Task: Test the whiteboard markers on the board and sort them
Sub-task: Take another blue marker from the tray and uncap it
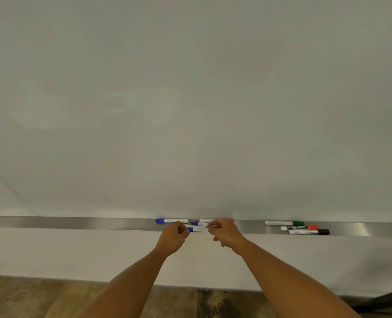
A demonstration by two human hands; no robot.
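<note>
A white whiteboard (190, 99) fills the view, with a metal tray (75, 222) along its lower edge. My left hand (174, 236) grips the blue end of a blue marker (198, 229). My right hand (225, 231) pinches the white barrel of that same marker, which spans the gap between the two hands just above the tray's front edge. Right behind it lies another marker with a pointed blue end (198, 223). A capped blue marker (171, 220) lies to the left on the tray. A red-capped marker (205, 220) lies half hidden behind my right hand.
On the tray to the right lie a green-capped marker (284, 223), an orange-red-capped marker (299, 227) and a black-capped marker (308, 231), close together. Below the board are a pale wall (75, 253) and a wooden floor (41, 299).
</note>
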